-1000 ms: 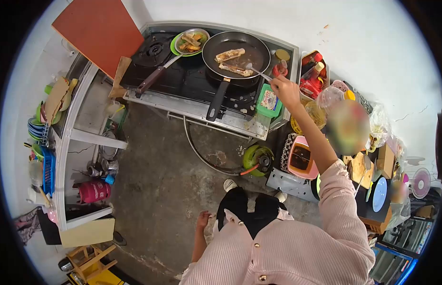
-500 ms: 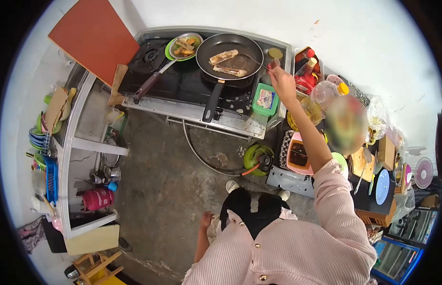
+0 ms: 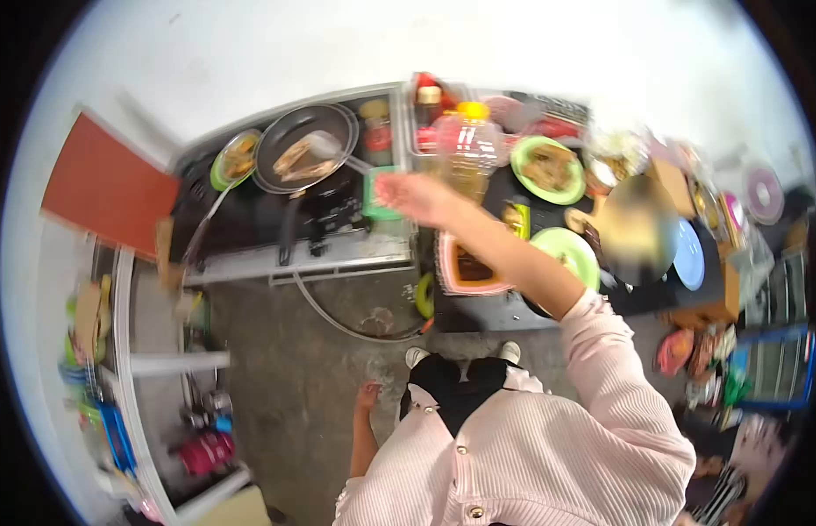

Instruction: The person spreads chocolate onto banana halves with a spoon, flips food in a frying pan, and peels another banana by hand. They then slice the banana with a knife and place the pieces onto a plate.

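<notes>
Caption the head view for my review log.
Right hand outstretched beside black frying pan holding food, blurred; left hand hangs low.

Black pan [image 3: 304,145] on a black stove [image 3: 276,206]; pale pink ribbed sleeve [image 3: 601,368]; yellow oil bottle [image 3: 468,149] with a yellow cap; green plates [image 3: 548,168]; orange-red board [image 3: 105,184]; grey floor [image 3: 294,377]

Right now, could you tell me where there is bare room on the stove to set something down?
The dark stovetop between the frying pan and the stove's front edge looks bare. The low table on the right is crowded with plates and bottles.
</notes>
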The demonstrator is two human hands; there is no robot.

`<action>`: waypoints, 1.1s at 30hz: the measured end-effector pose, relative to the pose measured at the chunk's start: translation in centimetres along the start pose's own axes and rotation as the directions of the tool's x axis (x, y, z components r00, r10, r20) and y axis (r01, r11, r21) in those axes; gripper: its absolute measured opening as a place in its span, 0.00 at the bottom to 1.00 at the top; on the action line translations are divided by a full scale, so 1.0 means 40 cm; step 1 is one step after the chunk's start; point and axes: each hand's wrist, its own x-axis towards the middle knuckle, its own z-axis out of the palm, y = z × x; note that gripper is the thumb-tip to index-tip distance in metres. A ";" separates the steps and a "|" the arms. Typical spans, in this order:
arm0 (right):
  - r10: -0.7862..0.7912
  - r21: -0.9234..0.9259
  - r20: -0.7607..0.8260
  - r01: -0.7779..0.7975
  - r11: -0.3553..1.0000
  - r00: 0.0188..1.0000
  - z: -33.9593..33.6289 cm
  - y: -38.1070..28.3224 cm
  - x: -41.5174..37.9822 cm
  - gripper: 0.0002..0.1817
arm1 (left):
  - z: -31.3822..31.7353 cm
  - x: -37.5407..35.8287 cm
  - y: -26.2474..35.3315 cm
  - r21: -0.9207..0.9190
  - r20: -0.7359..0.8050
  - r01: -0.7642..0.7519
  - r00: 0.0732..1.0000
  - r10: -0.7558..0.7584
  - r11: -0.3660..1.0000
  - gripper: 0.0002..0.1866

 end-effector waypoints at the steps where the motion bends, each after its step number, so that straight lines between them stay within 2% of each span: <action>1: 0.006 0.059 0.017 -0.007 0.998 1.000 -0.013 0.013 -0.062 0.05 | 0.015 0.025 -0.016 -0.015 0.025 -0.004 1.000 0.005 1.000 0.16; 2: -0.020 0.045 0.060 0.017 0.999 0.998 -0.056 0.043 -0.106 0.07 | 0.020 0.053 -0.014 0.138 0.124 0.039 0.991 -0.057 0.990 0.17; 3: -0.042 0.025 0.103 0.040 0.999 0.994 -0.110 0.070 -0.156 0.08 | 0.037 0.081 -0.029 0.212 0.193 -0.015 0.981 -0.026 0.977 0.17; 4: -0.038 0.059 0.060 0.035 0.998 0.997 -0.143 0.086 -0.240 0.09 | 0.061 0.114 -0.053 0.296 0.284 -0.174 0.955 0.088 0.939 0.16; 5: -0.027 0.095 0.025 0.025 0.995 0.999 -0.165 0.103 -0.322 0.09 | 0.089 0.124 -0.043 0.410 0.409 -0.444 0.870 0.274 0.797 0.16; 6: -0.056 0.088 0.015 0.054 0.995 0.998 -0.204 0.112 -0.403 0.10 | 0.123 0.116 0.016 0.486 0.534 -0.683 0.726 0.433 0.546 0.15; 7: -0.076 0.082 0.011 0.075 0.994 0.997 -0.248 0.119 -0.488 0.11 | 0.150 0.135 0.021 0.497 0.641 -0.829 0.549 0.536 0.255 0.15; 8: -0.080 0.068 -0.097 0.086 0.994 0.992 -0.299 0.126 -0.564 0.12 | 0.176 0.119 0.058 0.424 0.559 -0.698 0.703 0.440 0.577 0.15; 9: -0.080 0.049 -0.200 0.092 0.995 0.976 -0.355 0.123 -0.636 0.13 | 0.200 0.152 0.023 0.295 0.482 -0.490 0.817 0.315 0.821 0.15; 10: -0.124 -0.027 -0.302 0.122 0.992 0.945 -0.396 0.116 -0.707 0.13 | 0.233 0.147 0.046 0.159 0.431 -0.315 0.875 0.221 0.936 0.15; 12: -0.249 -0.180 -0.464 0.185 0.966 0.850 -0.510 0.097 -0.830 0.13 | 0.317 0.117 0.115 0.038 0.427 -0.173 0.893 0.141 0.984 0.15; 14: -0.410 -0.340 -0.580 0.249 0.907 0.704 -0.624 0.076 -0.916 0.12 | 0.380 0.146 0.123 0.198 0.489 -0.238 0.865 0.114 0.951 0.17; 15: -0.491 -0.426 -0.624 0.262 0.866 0.608 -0.663 0.052 -0.950 0.12 | 0.407 0.103 0.199 0.250 0.513 -0.226 0.856 0.069 0.942 0.17; 17: -0.618 -0.510 -0.634 0.349 0.786 0.465 -0.786 0.027 -0.968 0.12 | 0.477 0.103 0.195 0.193 0.530 -0.271 0.838 0.133 0.943 0.16; 18: -0.681 -0.601 -0.617 0.322 0.731 0.394 -0.846 0.018 -0.963 0.11 | 0.507 0.104 0.192 0.163 0.535 -0.295 0.828 0.167 0.941 0.16; 19: -0.688 -0.612 -0.626 0.315 0.725 0.367 -0.870 -0.006 -0.959 0.10 | 0.535 0.073 0.218 0.210 0.532 -0.349 0.824 0.193 0.913 0.16; 21: -0.667 -0.567 -0.648 0.351 0.745 0.368 -0.923 -0.038 -0.933 0.11 | 0.581 -0.008 0.277 0.305 0.526 -0.445 0.816 0.241 0.842 0.16; 22: -0.655 -0.557 -0.650 0.346 0.755 0.384 -0.944 -0.047 -0.920 0.11 | 0.600 -0.017 0.281 0.298 0.556 -0.538 0.769 0.315 0.789 0.15; 25: -0.614 -0.515 -0.664 0.334 0.789 0.427 -0.982 -0.066 -0.885 0.13 | 0.635 -0.048 0.280 0.299 0.561 -0.473 0.789 0.248 0.829 0.15; 26: -0.594 -0.494 -0.674 0.331 0.804 0.438 -0.987 -0.069 -0.877 0.13 | 0.640 0.006 0.193 0.218 0.580 -0.357 0.796 0.173 0.908 0.16; 29: -0.560 -0.455 -0.641 0.327 0.828 0.525 -0.982 -0.071 -0.871 0.14 | 0.665 -0.049 0.209 0.210 0.498 -0.162 0.866 0.037 0.964 0.17; 30: -0.542 -0.441 -0.620 0.319 0.839 0.568 -0.975 -0.067 -0.872 0.14 | 0.662 -0.059 0.215 0.251 0.520 -0.214 0.852 0.055 0.944 0.16; 31: -0.524 -0.426 -0.597 0.314 0.848 0.607 -0.964 -0.063 -0.873 0.14 | 0.667 -0.095 0.248 0.348 0.477 -0.308 0.871 0.116 0.886 0.16; 33: -0.499 -0.430 -0.572 0.279 0.858 0.651 -0.936 -0.036 -0.877 0.13 | 0.666 -0.122 0.280 0.442 0.462 -0.341 0.879 0.115 0.830 0.16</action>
